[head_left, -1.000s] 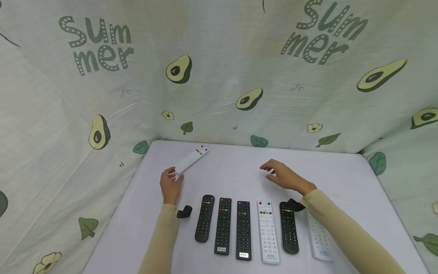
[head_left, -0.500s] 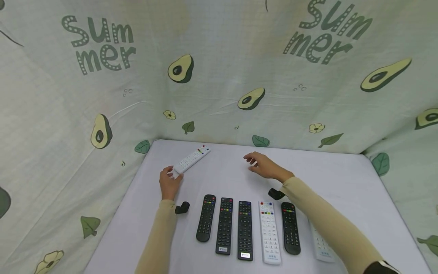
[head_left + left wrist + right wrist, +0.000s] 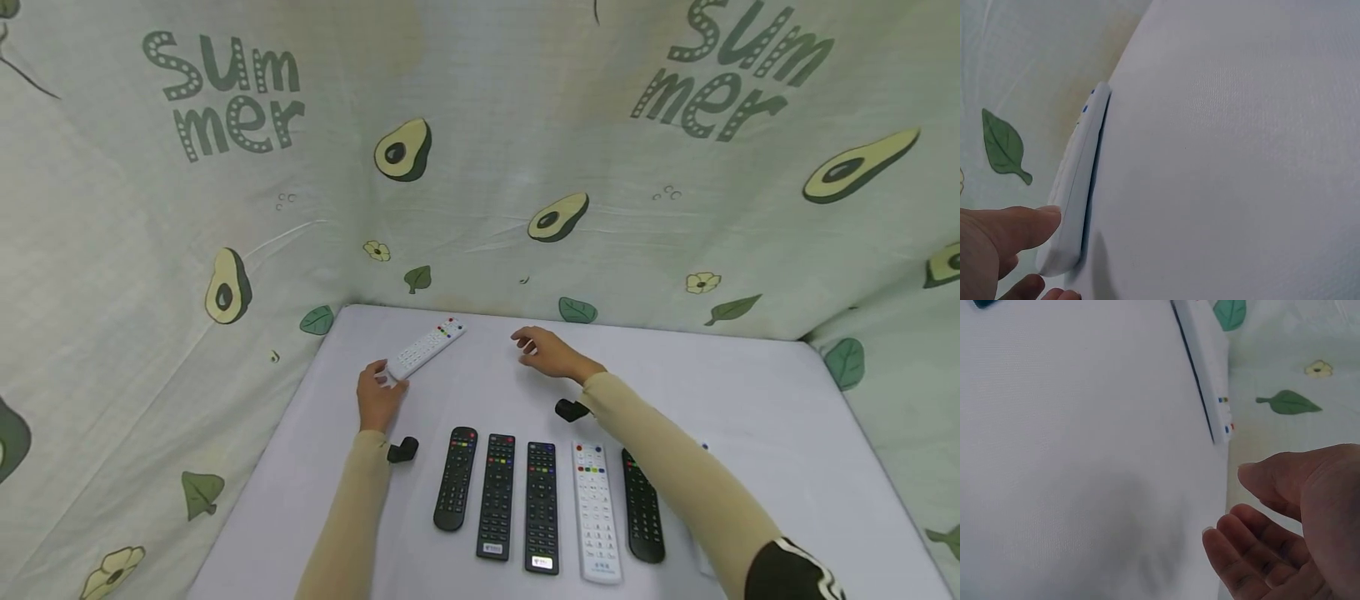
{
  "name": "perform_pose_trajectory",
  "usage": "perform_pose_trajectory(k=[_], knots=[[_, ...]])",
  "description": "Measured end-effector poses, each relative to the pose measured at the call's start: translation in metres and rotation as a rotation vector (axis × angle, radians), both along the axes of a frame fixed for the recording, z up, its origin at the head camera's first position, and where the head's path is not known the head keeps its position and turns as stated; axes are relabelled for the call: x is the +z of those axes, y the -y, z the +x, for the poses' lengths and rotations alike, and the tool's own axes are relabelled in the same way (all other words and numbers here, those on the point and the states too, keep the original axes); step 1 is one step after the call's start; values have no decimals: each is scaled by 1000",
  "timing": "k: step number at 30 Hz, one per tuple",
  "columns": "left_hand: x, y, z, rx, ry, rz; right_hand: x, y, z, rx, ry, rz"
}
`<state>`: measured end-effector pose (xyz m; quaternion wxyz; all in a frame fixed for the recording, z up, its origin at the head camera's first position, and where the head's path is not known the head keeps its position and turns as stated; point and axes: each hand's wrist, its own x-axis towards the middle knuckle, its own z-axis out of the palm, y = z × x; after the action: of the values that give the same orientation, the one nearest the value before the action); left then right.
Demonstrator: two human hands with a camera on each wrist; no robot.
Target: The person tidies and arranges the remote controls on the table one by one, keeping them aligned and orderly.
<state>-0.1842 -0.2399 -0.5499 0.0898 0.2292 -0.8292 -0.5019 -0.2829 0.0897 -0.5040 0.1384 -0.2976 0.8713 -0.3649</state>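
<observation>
A white remote control (image 3: 426,348) with coloured buttons lies slanted at the table's back left. My left hand (image 3: 378,397) is at its near end, thumb on one side and fingers on the other. In the left wrist view the thumb (image 3: 1022,228) overlaps the remote's lower end; the index finger's contact is hidden. My right hand (image 3: 553,353) hovers above the table to the right of that remote, holding nothing. In the right wrist view its fingers (image 3: 1254,550) are loosely bent, the thumb apart from them, below the remote's far end (image 3: 1210,375).
Several remotes form a row along the front: a black one (image 3: 455,479), others beside it, a white one (image 3: 597,512) and a black one (image 3: 642,508) partly under the right sleeve. Another white one is mostly hidden by that arm. A printed cloth wall (image 3: 480,167) borders the table.
My right hand has moved left and toward the back, nearer the slanted white remote; its forearm now covers more of the right-hand remotes. The left hand stays at the remote's near end.
</observation>
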Motion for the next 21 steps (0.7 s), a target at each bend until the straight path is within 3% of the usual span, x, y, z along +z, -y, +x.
perform_pose_trajectory(k=[11,21], knots=[[-4,7,-8,-25,9,2,-8,15,-13,-53,46,34],[-9,10,-17,-61,26,14,-16,28,-23,-115,121,-10]])
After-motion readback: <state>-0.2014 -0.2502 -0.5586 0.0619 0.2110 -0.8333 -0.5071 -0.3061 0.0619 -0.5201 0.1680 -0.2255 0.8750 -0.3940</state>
